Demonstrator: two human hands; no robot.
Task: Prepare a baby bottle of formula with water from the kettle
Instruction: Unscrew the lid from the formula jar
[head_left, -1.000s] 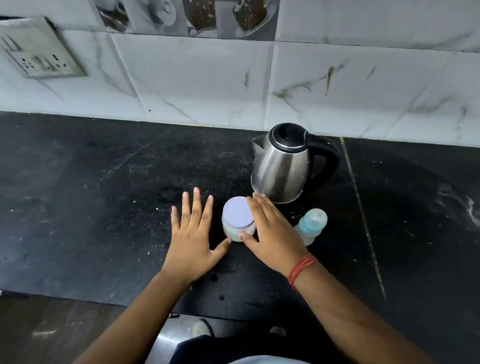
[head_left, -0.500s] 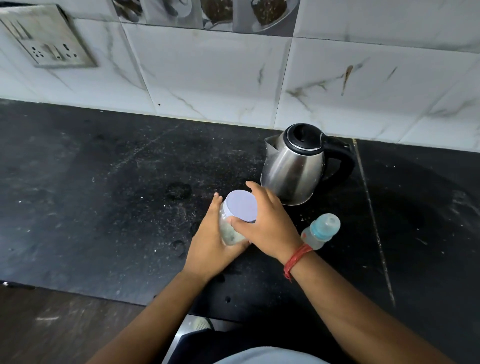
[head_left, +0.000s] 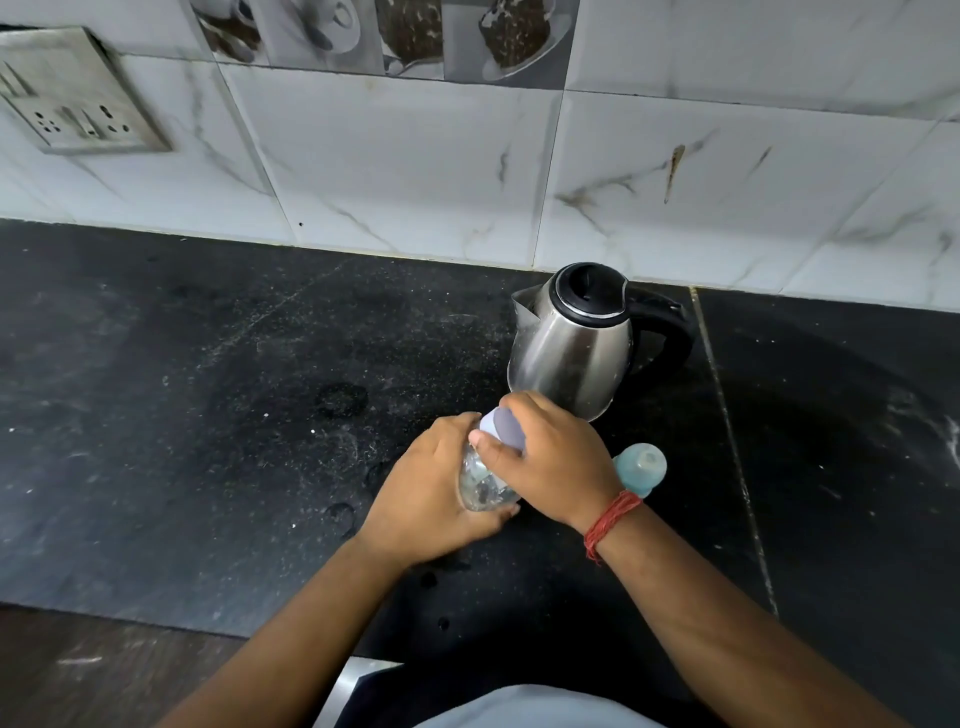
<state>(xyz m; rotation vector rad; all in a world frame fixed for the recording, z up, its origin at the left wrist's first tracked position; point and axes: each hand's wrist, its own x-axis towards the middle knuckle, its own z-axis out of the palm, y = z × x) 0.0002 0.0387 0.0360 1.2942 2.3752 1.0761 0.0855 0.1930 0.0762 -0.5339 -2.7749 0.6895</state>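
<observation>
A small clear jar (head_left: 480, 486) with a pale lilac lid (head_left: 501, 426) is tilted to the right in front of the steel kettle (head_left: 569, 353). My left hand (head_left: 426, 493) grips the jar's body from the left. My right hand (head_left: 553, 460) curls over the lid from the right, thumb on its near edge. Just right of my right wrist lies the baby bottle (head_left: 641, 470) with its light blue cap, partly hidden by the wrist. The kettle stands upright with its black lid closed and its handle pointing right.
The black stone counter (head_left: 208, 415) runs wide to the left and right. A white marble-tiled wall (head_left: 415, 166) backs it, with a socket plate (head_left: 67, 93) at the upper left. The counter's front edge is close to my body.
Both hands went from lying flat beside the jar to gripping it. The jar has tilted to the right, and my right hand now covers more of the lid.
</observation>
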